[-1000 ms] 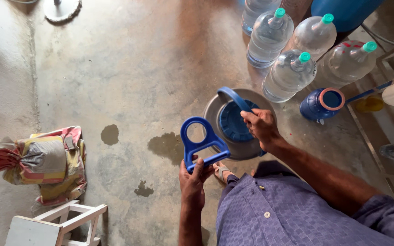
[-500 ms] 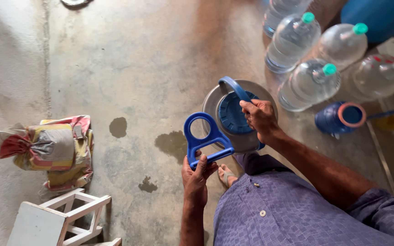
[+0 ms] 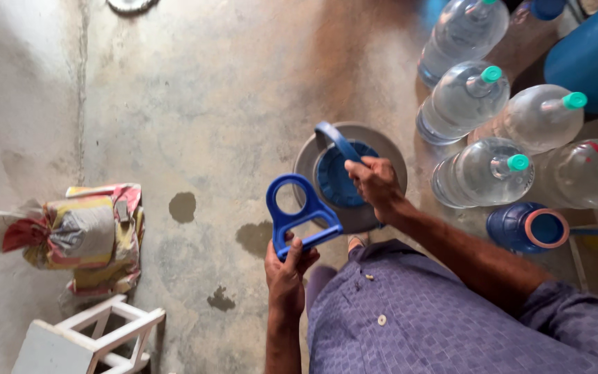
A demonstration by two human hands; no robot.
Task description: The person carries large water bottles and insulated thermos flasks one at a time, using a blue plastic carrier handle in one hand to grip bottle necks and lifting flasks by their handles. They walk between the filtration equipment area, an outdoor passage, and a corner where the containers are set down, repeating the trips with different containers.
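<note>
My left hand [image 3: 287, 266] grips a blue plastic bottle-carry handle [image 3: 299, 213] by its lower bar, its ring end pointing up and away from me. My right hand [image 3: 375, 183] rests on top of a large water jug [image 3: 351, 176] seen from above, which has a grey shoulder and a blue cap. Its fingers pinch a second blue handle [image 3: 332, 138] that arches over the cap. Both hands are close together above the concrete floor.
Several large clear water jugs with green caps [image 3: 482, 171] stand at the upper right, beside a blue barrel [image 3: 593, 59]. A small blue jar with a pink rim [image 3: 527, 228] sits by my right arm. A bundled cloth sack [image 3: 81, 235] and a white stool [image 3: 84, 339] lie at left.
The view has shifted, so everything sits lower and further left in the frame. My hands keep their holds; the handle in my left hand has risen slightly toward the jug.
</note>
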